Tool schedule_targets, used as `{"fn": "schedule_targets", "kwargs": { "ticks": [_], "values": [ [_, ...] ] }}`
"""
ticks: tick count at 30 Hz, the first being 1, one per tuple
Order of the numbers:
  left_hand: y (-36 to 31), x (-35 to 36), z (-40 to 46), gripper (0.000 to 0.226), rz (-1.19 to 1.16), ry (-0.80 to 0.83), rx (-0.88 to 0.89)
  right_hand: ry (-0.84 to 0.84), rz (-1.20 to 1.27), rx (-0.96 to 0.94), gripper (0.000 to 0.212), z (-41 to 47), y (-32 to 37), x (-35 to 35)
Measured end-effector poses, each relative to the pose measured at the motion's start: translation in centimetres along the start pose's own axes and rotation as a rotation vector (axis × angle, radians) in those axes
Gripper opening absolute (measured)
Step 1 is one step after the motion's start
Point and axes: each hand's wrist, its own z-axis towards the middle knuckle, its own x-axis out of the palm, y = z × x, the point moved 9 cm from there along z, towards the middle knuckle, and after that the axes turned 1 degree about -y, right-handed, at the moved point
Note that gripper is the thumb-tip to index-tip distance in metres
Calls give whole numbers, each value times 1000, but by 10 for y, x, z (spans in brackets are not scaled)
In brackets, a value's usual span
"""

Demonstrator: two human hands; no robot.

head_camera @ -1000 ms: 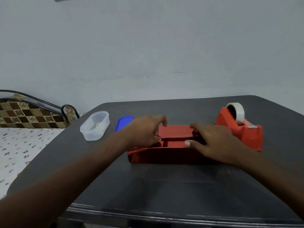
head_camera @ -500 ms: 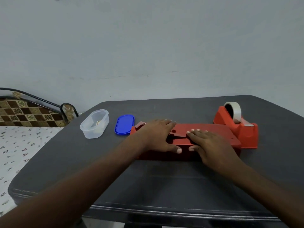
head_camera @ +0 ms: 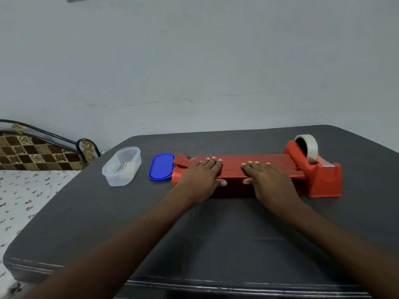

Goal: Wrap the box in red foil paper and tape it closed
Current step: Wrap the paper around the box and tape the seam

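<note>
On a dark table [head_camera: 216,234], a long box [head_camera: 233,169] covered in red foil lies at centre. Both hands, left [head_camera: 199,179] and right [head_camera: 269,180], press flat on it, fingers straight. A tape dispenser [head_camera: 319,175] touches its right end; a blue lid [head_camera: 161,166] and clear tub [head_camera: 122,166] sit left.

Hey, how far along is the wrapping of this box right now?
Done: the red foil paper is folded over the top of the box. In hand: the left hand and right hand press flat on top, holding it down. Left: no tape shows on the seam; the tape dispenser sits untouched to the right, and a loose flap at the left end is still unfolded.
</note>
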Motion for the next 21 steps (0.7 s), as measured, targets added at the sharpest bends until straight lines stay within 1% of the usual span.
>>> {"fn": "schedule_targets", "kwargs": {
  "ticks": [3,5,7,8,10,12,13,17,21],
  "values": [
    [3,7,10,71,8,-24,-25,67,-11,41,49,8,-5,2],
    [4,10,12,72,10,-16,-27,146,-39,73,51,11,-5,2],
    [4,9,12,72,22,-9,-17,196,-123,83,43,15,0,-2],
    [4,9,11,72,26,-1,-12,178,-148,87,37,19,3,-6],
    [3,8,12,71,27,7,-9,103,-129,97,35,30,8,-17],
    [3,7,11,70,35,1,-8,61,-35,85,41,42,10,-18],
    [2,6,11,70,33,-5,-7,77,17,73,45,47,10,-13],
    [3,4,9,69,28,-34,-10,268,139,58,57,43,5,25],
    [5,5,10,69,41,-34,-21,304,125,38,62,31,-1,36]
  ]
}}
